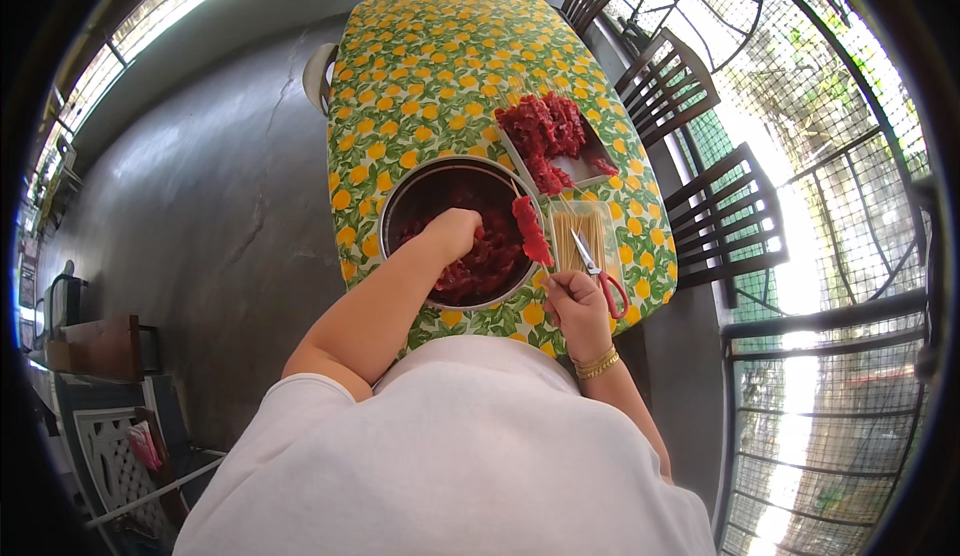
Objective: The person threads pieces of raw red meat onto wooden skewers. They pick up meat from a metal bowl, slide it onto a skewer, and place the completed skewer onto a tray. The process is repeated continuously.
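My left hand (459, 233) reaches into a large round metal pot (387, 215) of red marinated meat pieces (480, 267); its fingertips are partly hidden against the meat. My right hand (576, 299) pinches the lower end of a bamboo skewer threaded with red meat (531, 232), upright beside the pot's right rim. Just above that hand, red-handled scissors (592, 265) lie on a clear container of bare bamboo skewers (568, 245). Behind the container, a rectangular tray (600, 179) holds a heap of loaded meat skewers (544, 132).
A lemon-patterned cloth (427, 68) covers the long table. Dark slatted wooden chairs (724, 215) line its right side, by a window with metal bars and mesh (832, 181). A pale chair (318, 76) touches the left edge near the far end.
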`<control>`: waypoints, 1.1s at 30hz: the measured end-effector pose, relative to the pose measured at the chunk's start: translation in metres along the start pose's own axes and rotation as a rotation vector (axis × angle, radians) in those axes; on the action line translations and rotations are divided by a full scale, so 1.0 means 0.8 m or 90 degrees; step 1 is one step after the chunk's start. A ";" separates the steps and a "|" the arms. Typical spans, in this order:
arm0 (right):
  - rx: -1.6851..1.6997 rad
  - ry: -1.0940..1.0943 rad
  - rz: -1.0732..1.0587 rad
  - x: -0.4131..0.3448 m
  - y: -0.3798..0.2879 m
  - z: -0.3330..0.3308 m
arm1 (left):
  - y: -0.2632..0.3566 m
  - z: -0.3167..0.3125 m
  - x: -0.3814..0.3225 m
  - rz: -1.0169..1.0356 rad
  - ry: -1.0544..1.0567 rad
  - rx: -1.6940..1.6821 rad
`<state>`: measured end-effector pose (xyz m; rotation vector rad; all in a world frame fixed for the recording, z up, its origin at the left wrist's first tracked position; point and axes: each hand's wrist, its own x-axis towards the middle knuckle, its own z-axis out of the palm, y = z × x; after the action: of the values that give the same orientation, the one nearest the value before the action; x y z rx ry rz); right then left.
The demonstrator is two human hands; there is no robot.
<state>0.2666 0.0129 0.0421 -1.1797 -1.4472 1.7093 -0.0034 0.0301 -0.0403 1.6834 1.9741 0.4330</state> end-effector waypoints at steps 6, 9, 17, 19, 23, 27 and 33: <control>0.015 -0.029 0.012 0.004 0.011 0.003 | -0.025 -0.038 -0.007 -0.208 -0.038 -0.651; -0.013 -0.063 0.016 0.006 0.009 0.010 | -0.020 -0.060 -0.020 -0.232 -0.034 -0.850; -0.107 -0.131 -0.004 0.011 0.007 0.026 | 0.004 -0.083 -0.039 -0.152 -0.039 -1.100; -0.099 -0.133 -0.012 0.012 0.007 0.026 | 0.009 -0.081 -0.038 -0.127 -0.004 -1.096; -0.098 -0.126 -0.015 0.011 0.005 0.025 | 0.015 -0.076 -0.033 -0.089 0.046 -1.093; -0.105 -0.100 -0.027 0.008 0.004 0.022 | 0.014 -0.073 -0.026 -0.118 0.079 -1.142; -0.093 -0.088 -0.017 0.008 0.002 0.021 | 0.018 -0.067 -0.024 -0.121 0.126 -1.132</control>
<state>0.2491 0.0112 0.0387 -1.1296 -1.6895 1.7198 -0.0201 0.0184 0.0150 0.2694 0.9359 1.6166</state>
